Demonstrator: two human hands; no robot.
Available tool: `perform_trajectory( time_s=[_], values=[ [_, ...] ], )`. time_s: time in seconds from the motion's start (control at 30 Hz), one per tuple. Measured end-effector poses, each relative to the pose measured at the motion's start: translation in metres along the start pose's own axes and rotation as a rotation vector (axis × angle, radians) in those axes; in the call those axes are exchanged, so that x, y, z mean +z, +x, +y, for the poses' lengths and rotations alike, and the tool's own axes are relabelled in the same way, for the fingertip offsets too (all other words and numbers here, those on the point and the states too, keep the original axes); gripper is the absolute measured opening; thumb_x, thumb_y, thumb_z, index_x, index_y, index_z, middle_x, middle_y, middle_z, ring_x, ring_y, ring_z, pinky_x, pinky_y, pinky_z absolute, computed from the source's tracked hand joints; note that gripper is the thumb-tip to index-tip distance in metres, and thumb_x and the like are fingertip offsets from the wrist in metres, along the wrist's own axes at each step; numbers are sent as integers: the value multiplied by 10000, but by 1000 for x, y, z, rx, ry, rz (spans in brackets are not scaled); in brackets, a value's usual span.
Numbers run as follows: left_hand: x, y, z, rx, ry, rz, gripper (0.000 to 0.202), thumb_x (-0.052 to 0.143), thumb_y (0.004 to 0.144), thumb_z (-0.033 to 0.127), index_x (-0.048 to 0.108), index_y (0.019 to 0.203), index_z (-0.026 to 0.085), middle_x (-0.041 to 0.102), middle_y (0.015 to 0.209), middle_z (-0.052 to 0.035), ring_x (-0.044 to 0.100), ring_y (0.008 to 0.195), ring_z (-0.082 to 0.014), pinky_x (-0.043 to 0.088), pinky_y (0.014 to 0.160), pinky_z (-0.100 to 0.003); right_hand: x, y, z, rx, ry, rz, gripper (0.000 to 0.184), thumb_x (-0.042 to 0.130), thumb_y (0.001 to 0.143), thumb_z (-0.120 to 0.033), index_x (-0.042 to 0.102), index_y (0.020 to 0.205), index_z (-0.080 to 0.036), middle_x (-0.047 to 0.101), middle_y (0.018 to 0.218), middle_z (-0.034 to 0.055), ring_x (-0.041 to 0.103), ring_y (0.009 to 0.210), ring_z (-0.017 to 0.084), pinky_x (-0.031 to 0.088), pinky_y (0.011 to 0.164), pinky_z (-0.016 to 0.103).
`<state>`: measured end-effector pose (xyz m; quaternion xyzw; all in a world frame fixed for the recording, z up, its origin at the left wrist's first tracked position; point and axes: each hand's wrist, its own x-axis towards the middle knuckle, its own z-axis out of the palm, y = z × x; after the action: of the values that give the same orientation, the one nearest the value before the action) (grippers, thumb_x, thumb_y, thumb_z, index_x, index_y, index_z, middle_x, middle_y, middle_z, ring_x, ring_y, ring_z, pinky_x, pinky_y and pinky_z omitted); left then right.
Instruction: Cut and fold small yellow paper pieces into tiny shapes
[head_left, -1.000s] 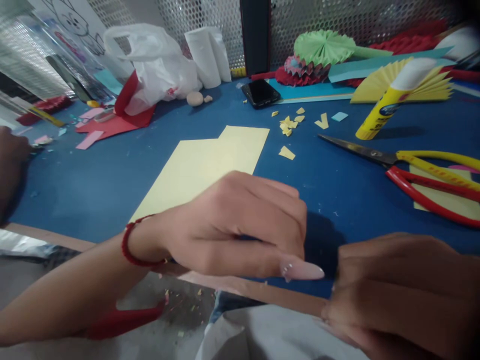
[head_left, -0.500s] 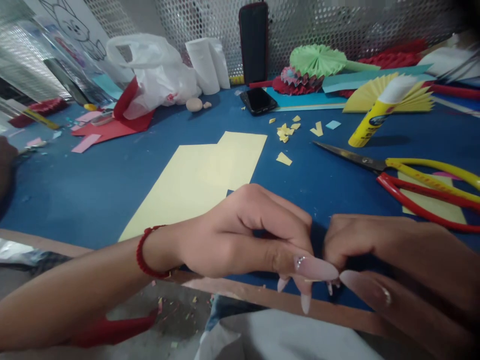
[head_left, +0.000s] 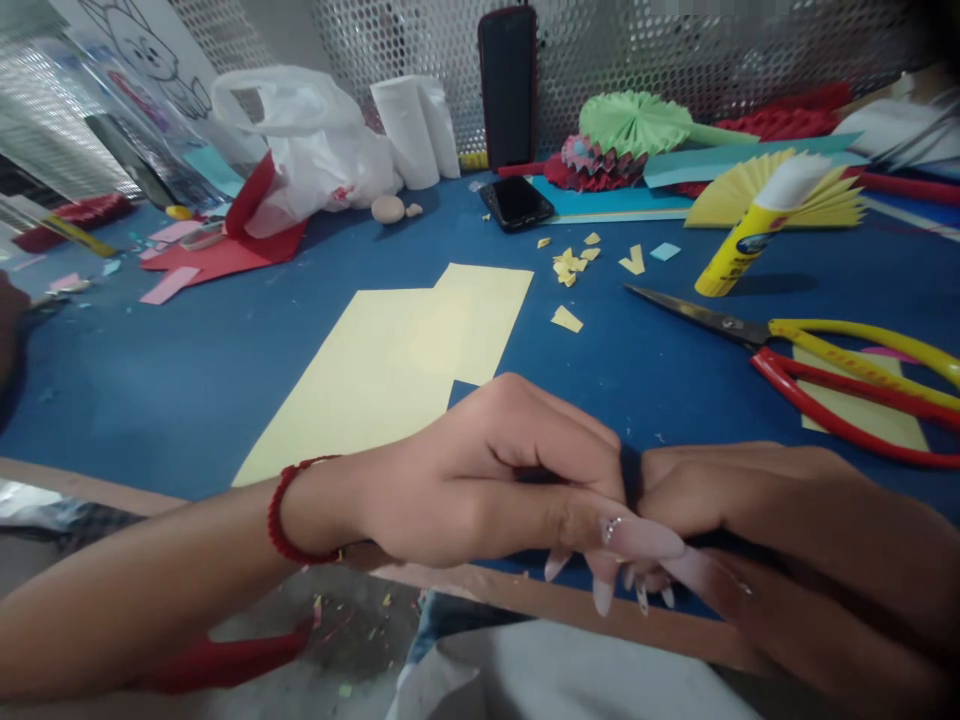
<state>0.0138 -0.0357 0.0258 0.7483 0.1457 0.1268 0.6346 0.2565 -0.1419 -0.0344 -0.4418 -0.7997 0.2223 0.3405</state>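
Observation:
My left hand [head_left: 495, 480], with a red cord bracelet at the wrist, is curled closed over the blue table's near edge. Its long-nailed fingertips meet those of my right hand [head_left: 757, 530], which is also curled closed. Both pinch together at one spot; whatever lies between the fingertips is hidden or too small to name. Just behind my left hand lies a pale yellow paper sheet [head_left: 397, 360] flat on the blue table [head_left: 187, 370].
Yellow-and-red scissors [head_left: 817, 350] lie at right beside a yellow glue stick [head_left: 750, 235]. Yellow paper scraps [head_left: 574, 265], a black phone [head_left: 516, 200], folded paper fans [head_left: 637, 120], a white plastic bag [head_left: 307, 150] and red paper [head_left: 225, 255] sit further back. A mesh wall stands behind.
My right hand has come up from the lower right edge and closed in against my left. The fingertips now touch in a shared pinch. The view has shifted slightly.

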Motion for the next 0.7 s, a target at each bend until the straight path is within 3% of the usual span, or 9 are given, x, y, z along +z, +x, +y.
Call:
perform_trajectory(
  time_s=[0.1, 0.27, 0.37, 0.5, 0.7],
  values=[
    [1, 0, 0, 3, -24, 5, 259, 768, 954, 122, 729, 703, 177, 771, 784, -56, 687, 710, -140, 579, 695, -254, 0, 3, -3, 17, 221, -46, 245, 568, 1020, -387, 710, 1213, -338, 782, 1131, 57, 776, 993, 257, 675, 823, 337],
    [5, 0, 1, 31, -1, 53, 288, 707, 1000, 115, 712, 718, 170, 718, 752, -19, 665, 716, -108, 571, 733, -220, -7, 1, -6, 60, 132, -2, 307, 666, 1008, -380, 663, 1315, -377, 768, 1159, 11, 750, 971, 214, 659, 845, 300],
    [8, 1, 1, 41, 27, 182, 273, 739, 992, 123, 708, 723, 161, 675, 740, 16, 641, 724, -76, 546, 735, -162, -10, 1, -8, 121, 109, 2, 289, 661, 1015, -413, 685, 1301, -386, 767, 1131, -5, 742, 921, 197, 651, 844, 293],
    [9, 2, 2, 71, 43, 360, 290, 721, 1027, 238, 708, 748, 159, 684, 749, 29, 628, 722, -61, 520, 709, -131, -12, 5, -10, 220, 114, -16, 329, 638, 1003, -577, 757, 1218, -358, 768, 1059, 5, 716, 809, 180, 639, 791, 291],
    [5, -3, 0, 17, 103, 253, 185, 697, 998, 251, 707, 836, 162, 705, 796, -12, 603, 696, -114, 486, 635, -234, -12, 5, -7, 271, 121, 0, 441, 628, 965, -681, 751, 1238, -358, 762, 1123, 19, 735, 886, 197, 610, 704, 290]
  ],
)
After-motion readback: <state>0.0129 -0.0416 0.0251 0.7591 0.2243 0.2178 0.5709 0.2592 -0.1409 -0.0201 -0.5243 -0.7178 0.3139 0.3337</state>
